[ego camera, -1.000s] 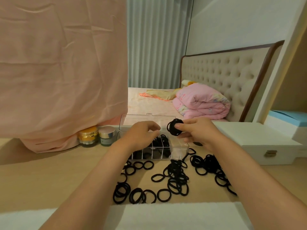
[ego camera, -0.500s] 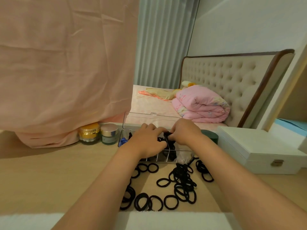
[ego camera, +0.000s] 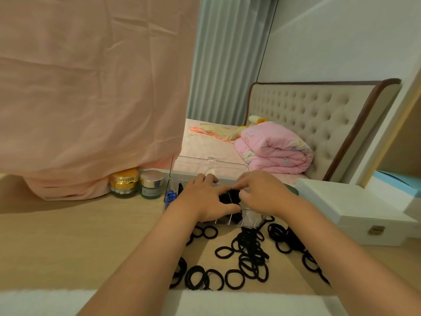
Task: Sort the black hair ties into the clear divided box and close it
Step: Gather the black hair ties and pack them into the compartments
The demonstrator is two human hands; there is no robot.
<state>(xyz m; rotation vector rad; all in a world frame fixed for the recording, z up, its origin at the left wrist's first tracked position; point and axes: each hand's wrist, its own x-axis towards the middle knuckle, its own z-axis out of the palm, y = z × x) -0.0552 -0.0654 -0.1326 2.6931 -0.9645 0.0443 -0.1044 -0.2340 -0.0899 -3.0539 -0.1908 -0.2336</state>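
The clear divided box (ego camera: 248, 218) stands on the wooden table with its lid (ego camera: 205, 165) raised at the back. A bundle of black hair ties (ego camera: 229, 197) sits in a middle compartment. My left hand (ego camera: 202, 199) lies flat over the box, with its fingers and thumb touching the bundle. My right hand (ego camera: 262, 192) pinches the same bundle from the right with curled fingers. Several loose black hair ties (ego camera: 250, 254) lie scattered on the table in front of the box. A blue hair piece (ego camera: 170, 196) fills the box's left end.
Two cosmetic jars, one gold (ego camera: 124, 185) and one silver-lidded (ego camera: 152, 184), stand left of the box under a hanging pink cloth (ego camera: 91, 99). A white latched case (ego camera: 355, 213) sits at the right. A bed with a pink duvet (ego camera: 273, 149) lies behind.
My right hand brought the bundle of hair ties down from above the box into a compartment. My left hand came down onto the box beside it.
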